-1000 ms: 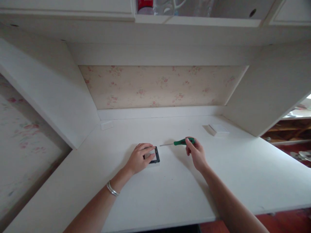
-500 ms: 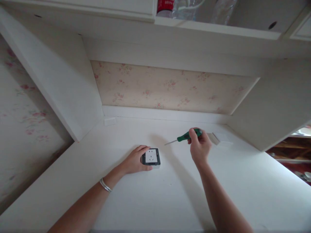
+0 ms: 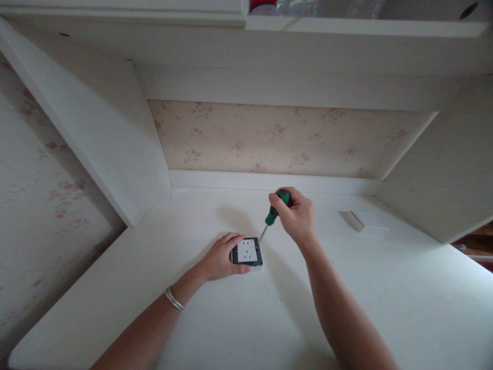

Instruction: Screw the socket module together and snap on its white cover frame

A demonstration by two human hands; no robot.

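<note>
Left hand: your left hand is curved round a square white plastic-looking socket with a slotted face and dark grey frame, on a white base. Thumb runs along its near side, fingers over the far left corner; the socket is pinched between them. It lies just right of your palm, face up on the smooth white tabletop, its right part sticking out beyond your fingertips, uncovered.

Right hand: your right hand is closed about the handle of a green-and-black screwdriver, thumb laid along the upper part. The thin metal shaft slants down and left out of your fist to the socket frame's far right corner. The tip is too small to tell whether it touches the frame or sits just behind it. The socket is thus below and left of this fist, the shaft spanning the gap.

Around you: silver-coloured bangle on your left wrist. Small flat white piece near the back left corner of the tabletop, well apart from the hands. Low white rectangular block to the right, beyond your right forearm. Pale floral wallpaper behind.
</note>
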